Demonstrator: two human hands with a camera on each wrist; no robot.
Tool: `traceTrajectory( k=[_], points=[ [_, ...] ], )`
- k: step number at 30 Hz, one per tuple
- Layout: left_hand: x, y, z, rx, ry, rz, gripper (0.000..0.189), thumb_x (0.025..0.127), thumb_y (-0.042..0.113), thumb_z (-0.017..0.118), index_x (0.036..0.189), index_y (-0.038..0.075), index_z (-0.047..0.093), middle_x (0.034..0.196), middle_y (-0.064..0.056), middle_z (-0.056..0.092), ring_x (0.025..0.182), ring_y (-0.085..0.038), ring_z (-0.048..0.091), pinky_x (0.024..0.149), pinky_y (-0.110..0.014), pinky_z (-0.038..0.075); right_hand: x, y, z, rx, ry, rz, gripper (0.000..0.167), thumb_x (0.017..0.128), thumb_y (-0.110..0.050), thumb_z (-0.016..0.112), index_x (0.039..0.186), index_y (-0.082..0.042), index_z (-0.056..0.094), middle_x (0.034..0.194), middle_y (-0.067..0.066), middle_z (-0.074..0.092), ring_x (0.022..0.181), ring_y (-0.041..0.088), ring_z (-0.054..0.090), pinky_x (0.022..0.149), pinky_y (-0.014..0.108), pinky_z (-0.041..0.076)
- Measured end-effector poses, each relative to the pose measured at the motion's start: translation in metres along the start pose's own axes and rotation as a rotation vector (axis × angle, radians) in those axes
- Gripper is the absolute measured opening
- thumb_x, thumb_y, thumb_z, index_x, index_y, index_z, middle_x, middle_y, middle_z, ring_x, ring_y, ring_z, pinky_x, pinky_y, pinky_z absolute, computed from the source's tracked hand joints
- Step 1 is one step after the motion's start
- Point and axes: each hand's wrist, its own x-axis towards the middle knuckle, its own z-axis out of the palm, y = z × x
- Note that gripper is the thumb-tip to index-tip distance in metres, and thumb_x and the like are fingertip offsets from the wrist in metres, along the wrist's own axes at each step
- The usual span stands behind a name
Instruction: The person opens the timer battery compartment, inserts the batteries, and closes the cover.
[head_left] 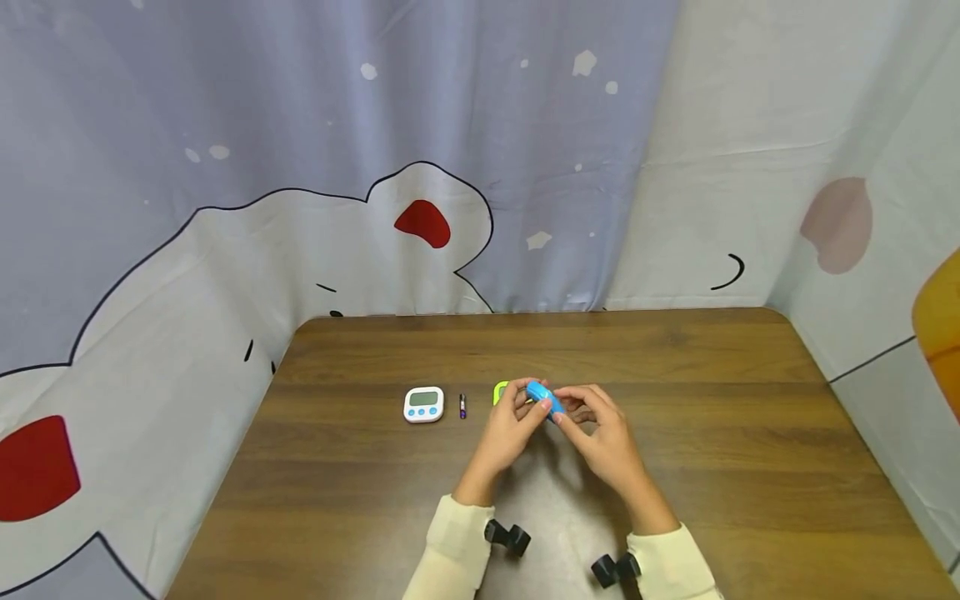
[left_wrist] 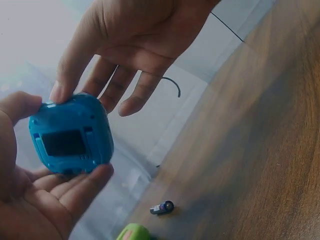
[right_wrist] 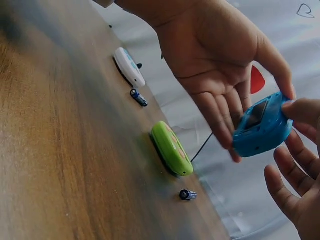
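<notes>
A small blue digital timer [head_left: 546, 398] is held above the table between both hands. My left hand [head_left: 508, 429] pinches one side of it with thumb and fingers. At the opposite side, my right hand [head_left: 609, 440] pinches its edge between thumb and index finger, the other fingers spread loosely. In the left wrist view, the blue timer [left_wrist: 75, 122] shows a dark rectangular patch flanked by narrow slots. Past the hands, a green timer [right_wrist: 172, 150] lies on the table, mostly hidden by my left hand in the head view. Beside it lies a small battery [right_wrist: 188, 195].
Left of the hands, a white timer [head_left: 423, 405] with blue buttons lies on the wooden table [head_left: 360, 483]. Another battery [head_left: 462, 406] is just right of it. A printed curtain [head_left: 540, 150] hangs behind the table's far edge.
</notes>
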Motion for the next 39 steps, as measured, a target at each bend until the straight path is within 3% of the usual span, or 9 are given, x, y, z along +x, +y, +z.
traceTrajectory(
  k=[5, 12, 16, 18, 23, 25, 29, 33, 39],
  points=[
    [0.002, -0.009, -0.005, -0.109, -0.050, 0.137, 0.048, 0.096, 0.000, 0.056, 0.138, -0.014, 0.038, 0.145, -0.031, 0.038, 0.126, -0.044, 0.047, 0.098, -0.033, 0.048, 0.000, -0.009, -0.004, 0.017, -0.027, 0.025, 0.046, 0.084, 0.002, 0.074, 0.126, 0.005, 0.056, 0.120, 0.024, 0.056, 0.107, 0.042, 0.056, 0.080, 0.053, 0.054],
    [0.004, -0.030, -0.008, -0.264, -0.117, 0.297, 0.058, 0.092, -0.012, 0.054, 0.146, -0.007, 0.032, 0.148, -0.033, 0.032, 0.137, -0.042, 0.033, 0.109, -0.044, 0.035, 0.003, -0.005, -0.008, 0.113, -0.130, 0.057, 0.052, 0.086, 0.000, 0.073, 0.132, 0.009, 0.051, 0.130, 0.024, 0.052, 0.114, 0.039, 0.056, 0.094, 0.047, 0.050],
    [0.004, -0.030, -0.009, -0.303, -0.176, 0.343, 0.060, 0.094, -0.002, 0.058, 0.147, -0.005, 0.031, 0.150, -0.032, 0.029, 0.140, -0.038, 0.031, 0.109, -0.039, 0.035, 0.004, -0.005, -0.014, 0.123, -0.181, 0.058, 0.057, 0.084, -0.001, 0.076, 0.134, 0.008, 0.051, 0.132, 0.022, 0.051, 0.117, 0.037, 0.055, 0.097, 0.045, 0.047],
    [0.003, -0.029, -0.009, -0.322, -0.209, 0.352, 0.062, 0.094, 0.001, 0.060, 0.148, -0.005, 0.029, 0.151, -0.030, 0.029, 0.140, -0.035, 0.030, 0.110, -0.037, 0.034, 0.003, 0.003, -0.016, 0.102, -0.215, 0.057, 0.061, 0.084, -0.008, 0.078, 0.138, 0.001, 0.050, 0.134, 0.015, 0.051, 0.120, 0.032, 0.054, 0.099, 0.040, 0.047],
    [0.002, -0.030, -0.009, -0.355, -0.283, 0.370, 0.065, 0.093, -0.005, 0.058, 0.149, -0.006, 0.025, 0.154, -0.028, 0.025, 0.141, -0.035, 0.027, 0.111, -0.039, 0.032, 0.003, 0.012, -0.021, 0.051, -0.263, 0.013, 0.067, 0.081, -0.010, 0.081, 0.139, 0.000, 0.049, 0.131, 0.013, 0.053, 0.120, 0.030, 0.053, 0.097, 0.039, 0.048],
    [0.003, -0.031, -0.009, -0.354, -0.299, 0.368, 0.065, 0.093, -0.008, 0.056, 0.150, -0.006, 0.024, 0.154, -0.027, 0.025, 0.142, -0.036, 0.027, 0.111, -0.039, 0.031, 0.005, 0.009, -0.023, 0.041, -0.261, -0.009, 0.067, 0.078, -0.005, 0.082, 0.137, 0.004, 0.050, 0.129, 0.016, 0.054, 0.119, 0.034, 0.054, 0.095, 0.045, 0.049],
    [0.002, -0.029, -0.012, -0.292, -0.303, 0.320, 0.066, 0.092, -0.012, 0.054, 0.151, -0.004, 0.024, 0.155, -0.023, 0.027, 0.142, -0.032, 0.029, 0.112, -0.039, 0.031, 0.004, 0.021, -0.024, -0.017, -0.262, -0.009, 0.068, 0.078, -0.014, 0.084, 0.137, -0.002, 0.052, 0.129, 0.008, 0.055, 0.119, 0.027, 0.055, 0.095, 0.041, 0.049],
    [-0.001, -0.018, -0.014, -0.167, -0.296, 0.255, 0.067, 0.091, -0.011, 0.056, 0.150, -0.004, 0.025, 0.154, -0.022, 0.029, 0.141, -0.028, 0.032, 0.112, -0.043, 0.031, 0.004, 0.028, -0.028, -0.082, -0.276, -0.019, 0.069, 0.078, -0.027, 0.084, 0.136, -0.007, 0.054, 0.128, 0.002, 0.056, 0.118, 0.021, 0.055, 0.094, 0.038, 0.051],
    [-0.004, 0.002, -0.018, 0.057, -0.307, 0.252, 0.066, 0.091, -0.005, 0.063, 0.148, -0.006, 0.030, 0.150, -0.023, 0.036, 0.137, -0.028, 0.038, 0.110, -0.041, 0.034, 0.005, 0.029, -0.034, -0.166, -0.294, -0.065, 0.069, 0.078, -0.034, 0.083, 0.136, -0.010, 0.054, 0.127, 0.000, 0.054, 0.117, 0.018, 0.055, 0.093, 0.035, 0.051]
  ],
)
